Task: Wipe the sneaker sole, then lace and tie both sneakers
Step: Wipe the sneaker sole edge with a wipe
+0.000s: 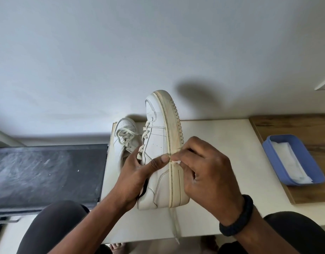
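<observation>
A white sneaker (158, 143) is lifted on its side over the white table (222, 143), toe pointing away, its yellowed sole edge (173, 129) facing right. My left hand (137, 178) grips it at the collar, thumb across the side. My right hand (203, 167) pinches a small white wipe (176, 162) against the sole edge near the middle. One lace end (175, 228) hangs down past the heel. The second white sneaker (125, 136) lies behind and to the left, loosely laced.
A blue tray (271, 154) holding white wipes (290, 162) sits on a wooden board (304, 125) at the right. A dark surface (48, 171) lies to the left of the table. My knees are at the bottom corners. A wall rises behind.
</observation>
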